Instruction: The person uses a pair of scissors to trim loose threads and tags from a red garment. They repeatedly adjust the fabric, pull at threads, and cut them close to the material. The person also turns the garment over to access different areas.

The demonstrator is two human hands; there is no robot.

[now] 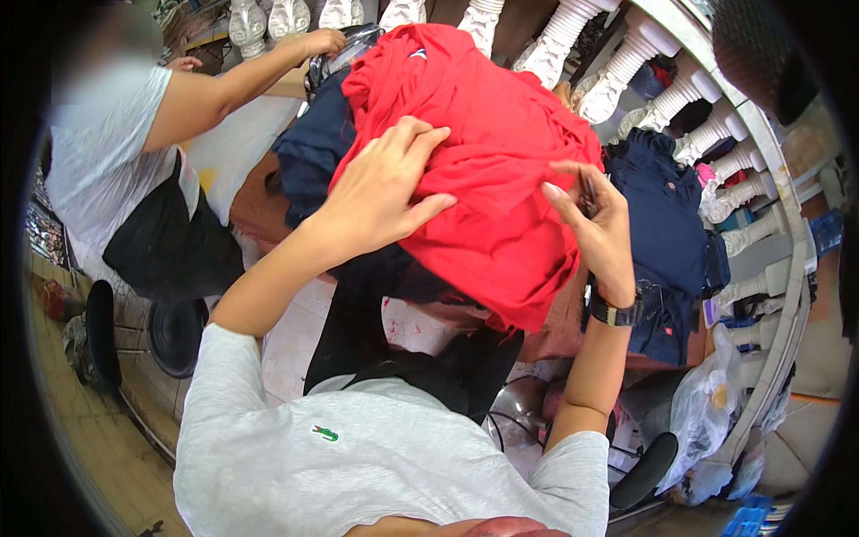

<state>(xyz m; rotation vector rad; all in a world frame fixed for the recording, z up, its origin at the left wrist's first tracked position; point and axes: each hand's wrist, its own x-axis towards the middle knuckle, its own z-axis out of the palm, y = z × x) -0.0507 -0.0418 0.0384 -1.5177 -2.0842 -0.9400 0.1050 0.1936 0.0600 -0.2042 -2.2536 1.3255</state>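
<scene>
A large heap of red fabric [492,98], seemingly garments, lies in loose folds in front of me. My left hand [380,188] rests on its near left part, with the fingers stretched and the thumb apart. At the right side of the heap is my right hand [601,224], thumb and forefinger apart near the red folds. Its other fingers curl round a small dark tool [588,192], mostly hidden, whose kind I cannot make out. Dark navy garments [318,134] show beyond the heap's left edge.
Folded navy garments [658,215] are stacked on the brown-covered table [559,345] at the right. White balusters [608,85] line the far and right sides. A co-worker's arm [224,94] reaches in from the left. A clear plastic bag [707,412] hangs at lower right.
</scene>
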